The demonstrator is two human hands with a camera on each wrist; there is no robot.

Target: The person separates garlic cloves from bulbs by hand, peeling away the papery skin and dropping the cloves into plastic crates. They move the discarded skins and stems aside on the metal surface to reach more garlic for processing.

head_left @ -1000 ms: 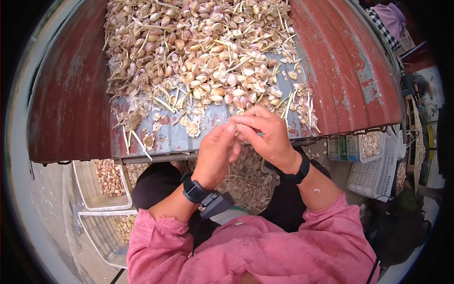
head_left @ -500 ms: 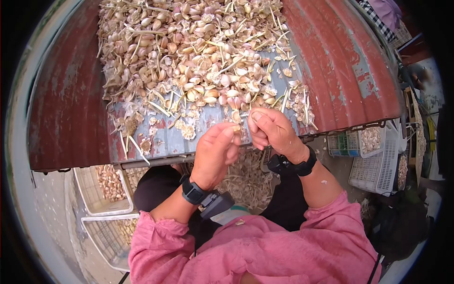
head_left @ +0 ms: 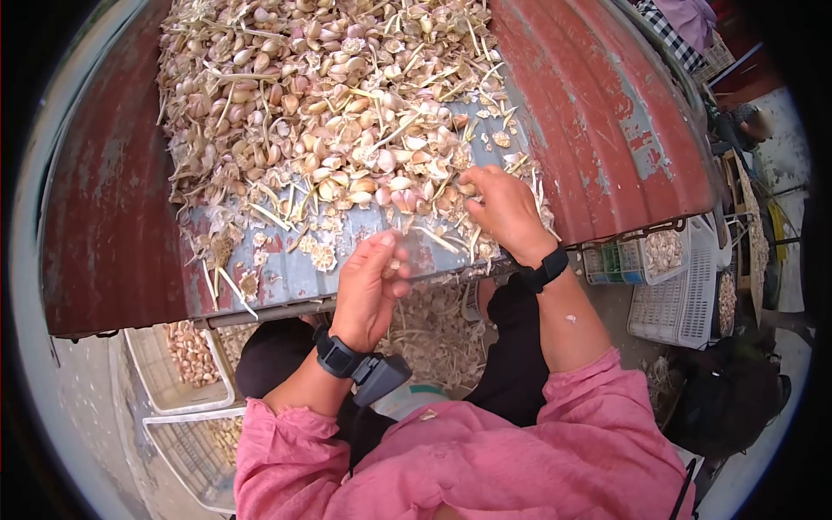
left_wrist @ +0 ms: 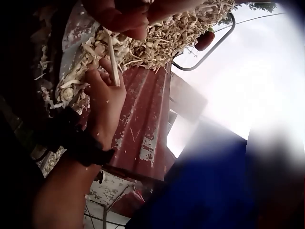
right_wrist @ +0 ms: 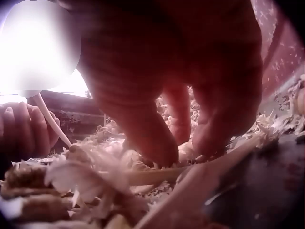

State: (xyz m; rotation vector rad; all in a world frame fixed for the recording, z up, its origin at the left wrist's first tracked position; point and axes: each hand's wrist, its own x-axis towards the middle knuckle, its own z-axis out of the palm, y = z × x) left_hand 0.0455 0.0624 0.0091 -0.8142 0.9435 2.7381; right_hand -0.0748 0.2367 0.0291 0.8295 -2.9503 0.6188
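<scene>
Now hands apart, no longer joined as second ago. Right hand (head_left: 507,211) moved forward onto garlic pile (head_left: 329,113) on surface (head_left: 607,130), fingers curled among cloves, grip closure unclear. Left hand (head_left: 368,286) stays back, pinching pale stalk (left_wrist: 112,59) near surface edge.

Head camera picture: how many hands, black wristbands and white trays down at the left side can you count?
Hands: 2 (left hand holding a garlic stalk, right hand on the garlic pile)
Black wristbands: 2
White trays: 2
Total: 6
</scene>
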